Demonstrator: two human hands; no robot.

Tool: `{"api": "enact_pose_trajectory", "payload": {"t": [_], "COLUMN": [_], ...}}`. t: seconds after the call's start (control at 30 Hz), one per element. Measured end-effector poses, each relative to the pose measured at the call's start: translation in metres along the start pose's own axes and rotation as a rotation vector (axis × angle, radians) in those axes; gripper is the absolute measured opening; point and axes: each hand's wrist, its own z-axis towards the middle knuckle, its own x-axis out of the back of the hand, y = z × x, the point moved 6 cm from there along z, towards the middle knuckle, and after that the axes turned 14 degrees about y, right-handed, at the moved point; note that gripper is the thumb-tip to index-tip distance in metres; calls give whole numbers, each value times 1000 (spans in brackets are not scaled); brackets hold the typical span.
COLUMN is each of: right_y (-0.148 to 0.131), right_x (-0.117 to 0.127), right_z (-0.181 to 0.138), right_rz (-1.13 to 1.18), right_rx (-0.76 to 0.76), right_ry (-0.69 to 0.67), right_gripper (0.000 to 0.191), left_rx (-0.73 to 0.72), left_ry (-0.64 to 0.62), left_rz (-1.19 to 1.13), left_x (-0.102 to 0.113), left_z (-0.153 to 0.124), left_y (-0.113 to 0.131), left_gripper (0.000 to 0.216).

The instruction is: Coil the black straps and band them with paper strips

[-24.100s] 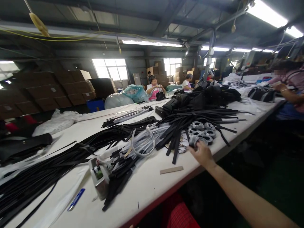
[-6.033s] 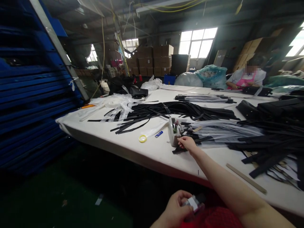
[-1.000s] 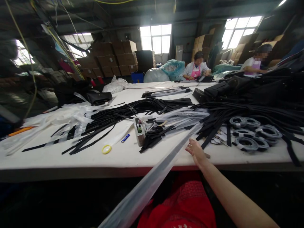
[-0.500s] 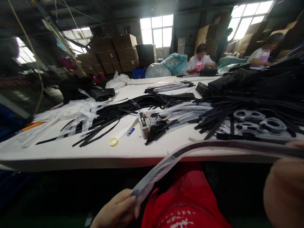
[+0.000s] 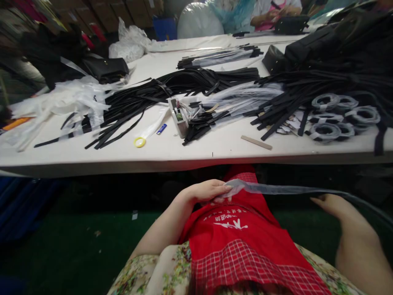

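Counter [image 5: 190, 153] spans the view; its near edge runs just beyond the person's lap. Red apron [image 5: 236, 233] below. Plastic-wrapped strip [image 5: 273, 189] hangs in the air over apron and dark gap, off the counter, its far part running out of view at right.

Left hand [image 5: 211, 190]: fingers pinched round the strip's near end, wrapping bunched there. Right hand [image 5: 333, 205]: at the strip, perhaps touching; cannot tell whether the fingers grip it.

Risks, as I judge: the unseen length could drag on the floor or catch under the counter edge if let drop; strip could twist or sag if only the left pinch bears it; thin wrapping could slide or crease under uneven pull.

Around, on the counter: heap of black bags [image 5: 337, 45], far right, blocking reach that way. Bundle of black straps [image 5: 196, 78] across the middle. Wrapped coils [image 5: 325, 131] near the front at right, easily knocked. Metal box [image 5: 181, 123] amid strap ends. Beige stick [image 5: 256, 142] near the edge. Yellow ring [image 5: 139, 142]. Small blue piece [image 5: 161, 129].
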Motion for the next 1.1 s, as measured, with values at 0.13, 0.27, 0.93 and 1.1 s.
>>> {"api": "enact_pose_trajectory", "payload": {"t": [0.13,0.27,0.93,1.1], "right_y": [-50,-134,-145,-148], "right_x": [-91,-157,-176,-160], "right_z": [-52,-106,-97,-87], "right_rz": [-33,271,363,636], "right_rx": [121,242,51,-255], "right_ry": [-379,-1000,-1142,-1190], "right_gripper": [44,43,42,54], "left_rx": [57,75,-605,-730], "left_ry": [-77,-121,780,746], "left_rz": [-15,-13,-765,510], "left_x": [-25,-34,81,23], "left_z": [19,22,-1,28], "left_y": [-13,-18,54,54], "left_gripper": [52,55,26,28]}}
